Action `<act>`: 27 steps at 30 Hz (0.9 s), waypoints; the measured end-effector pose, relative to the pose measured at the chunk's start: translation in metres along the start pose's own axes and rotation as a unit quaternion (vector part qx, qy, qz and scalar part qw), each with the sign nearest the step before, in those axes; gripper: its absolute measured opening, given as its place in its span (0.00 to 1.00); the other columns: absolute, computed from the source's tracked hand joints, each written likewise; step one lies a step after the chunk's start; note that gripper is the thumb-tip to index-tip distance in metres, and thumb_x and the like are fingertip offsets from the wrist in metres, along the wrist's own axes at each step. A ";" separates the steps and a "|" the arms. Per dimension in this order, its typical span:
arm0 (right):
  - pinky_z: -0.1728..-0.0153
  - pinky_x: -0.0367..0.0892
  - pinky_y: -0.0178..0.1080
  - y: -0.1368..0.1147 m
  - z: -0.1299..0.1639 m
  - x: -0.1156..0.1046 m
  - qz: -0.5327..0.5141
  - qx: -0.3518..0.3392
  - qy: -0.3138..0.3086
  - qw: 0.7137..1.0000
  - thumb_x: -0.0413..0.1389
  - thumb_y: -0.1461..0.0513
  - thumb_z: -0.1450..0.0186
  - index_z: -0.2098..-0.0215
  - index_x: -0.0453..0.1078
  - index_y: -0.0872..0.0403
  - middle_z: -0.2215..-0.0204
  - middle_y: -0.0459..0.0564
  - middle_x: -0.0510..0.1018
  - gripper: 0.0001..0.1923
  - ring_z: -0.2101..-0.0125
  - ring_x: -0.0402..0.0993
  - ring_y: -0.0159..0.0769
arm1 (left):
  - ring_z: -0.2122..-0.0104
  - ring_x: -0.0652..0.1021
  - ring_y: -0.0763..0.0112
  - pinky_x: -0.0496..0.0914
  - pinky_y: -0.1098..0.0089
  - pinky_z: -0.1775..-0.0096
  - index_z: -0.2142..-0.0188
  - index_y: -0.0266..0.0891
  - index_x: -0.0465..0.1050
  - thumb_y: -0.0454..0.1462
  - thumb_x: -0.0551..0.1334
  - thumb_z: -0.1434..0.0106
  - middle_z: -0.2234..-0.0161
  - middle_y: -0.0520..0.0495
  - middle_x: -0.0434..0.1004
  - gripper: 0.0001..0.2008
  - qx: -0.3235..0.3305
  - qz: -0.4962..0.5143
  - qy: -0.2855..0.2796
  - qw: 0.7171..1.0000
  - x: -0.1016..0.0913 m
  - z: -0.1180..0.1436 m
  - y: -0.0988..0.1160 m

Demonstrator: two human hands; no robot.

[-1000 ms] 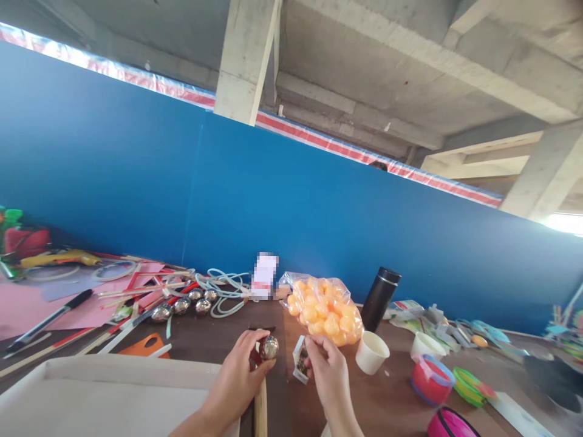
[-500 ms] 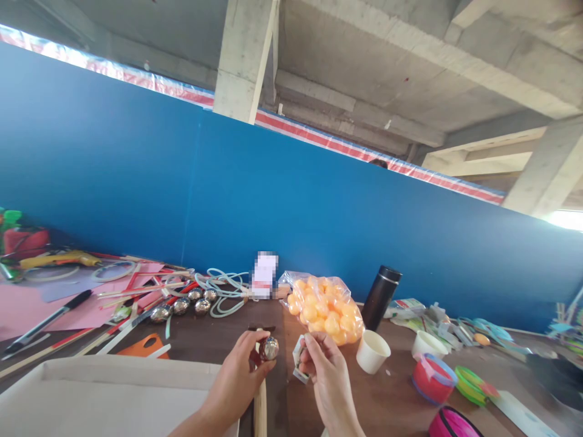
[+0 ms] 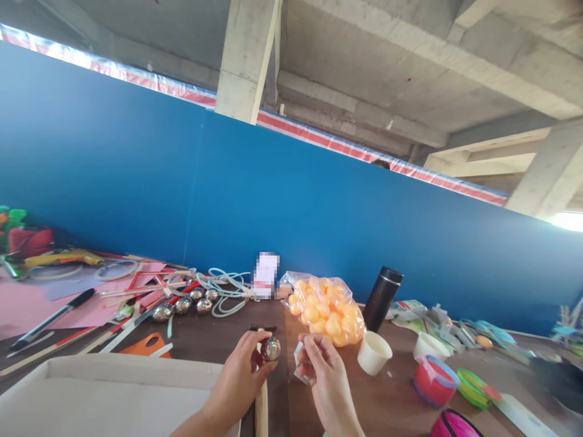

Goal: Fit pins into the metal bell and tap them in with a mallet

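fingers: left hand (image 3: 241,371) clamped on shiny ball (image 3: 272,349), right hand (image 3: 328,371) pinching white box (image 3: 297,352). step judged: holding both; next move calls for steadiness.

You can read no words, numbers, brands or signs here. The phone-like panel (image 3: 265,276) upright at the far edge of the table (image 3: 364,403) is pixelated — you get only pale and pinkish blocks. Along that same edge, toward the far right corner, the flat packet (image 3: 411,306) shows coloured print too small to make out. Nearer the right edge, the white card (image 3: 523,415) bears a faint bluish mark you cannot resolve. Your right hand (image 3: 327,370) mostly covers the white-edged piece (image 3: 299,359) — any print there is hidden.
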State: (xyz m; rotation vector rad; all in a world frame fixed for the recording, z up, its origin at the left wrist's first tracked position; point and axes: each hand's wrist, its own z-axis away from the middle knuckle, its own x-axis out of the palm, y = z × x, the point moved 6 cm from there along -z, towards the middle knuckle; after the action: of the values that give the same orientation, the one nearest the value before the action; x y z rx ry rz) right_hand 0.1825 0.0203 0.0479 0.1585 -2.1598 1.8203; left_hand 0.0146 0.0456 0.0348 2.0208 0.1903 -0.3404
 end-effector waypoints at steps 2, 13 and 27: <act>0.79 0.61 0.26 -0.001 0.000 0.001 -0.012 -0.001 -0.002 1.000 0.59 0.55 0.40 0.71 0.65 0.56 0.74 0.44 0.71 0.13 0.79 0.65 0.23 | 0.65 0.75 0.68 0.70 0.66 0.61 0.54 0.44 0.66 0.34 0.59 0.46 0.57 0.47 0.70 0.18 0.000 0.003 0.002 1.000 0.000 0.000 0.000; 0.84 0.61 0.26 0.007 0.002 0.011 -0.009 0.017 -0.010 1.000 0.60 0.55 0.41 0.73 0.65 0.56 0.80 0.41 0.70 0.14 0.83 0.63 0.22 | 0.65 0.74 0.68 0.70 0.65 0.61 0.55 0.44 0.67 0.32 0.59 0.48 0.58 0.47 0.70 0.19 0.003 0.025 0.002 1.000 0.002 0.000 0.000; 0.84 0.59 0.23 0.012 0.011 0.024 0.004 0.074 -0.067 0.995 0.60 0.56 0.41 0.70 0.69 0.60 0.83 0.43 0.71 0.13 0.86 0.63 0.20 | 0.59 0.72 0.64 0.69 0.64 0.58 0.54 0.47 0.66 0.32 0.57 0.44 0.53 0.45 0.67 0.17 0.053 -0.002 -0.036 0.998 0.001 0.002 0.012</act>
State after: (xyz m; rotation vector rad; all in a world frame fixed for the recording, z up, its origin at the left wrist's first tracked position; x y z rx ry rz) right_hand 0.1547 0.0150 0.0426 0.3147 -2.1141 2.0283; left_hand 0.0189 0.0379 0.0434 2.1083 0.1346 -0.4329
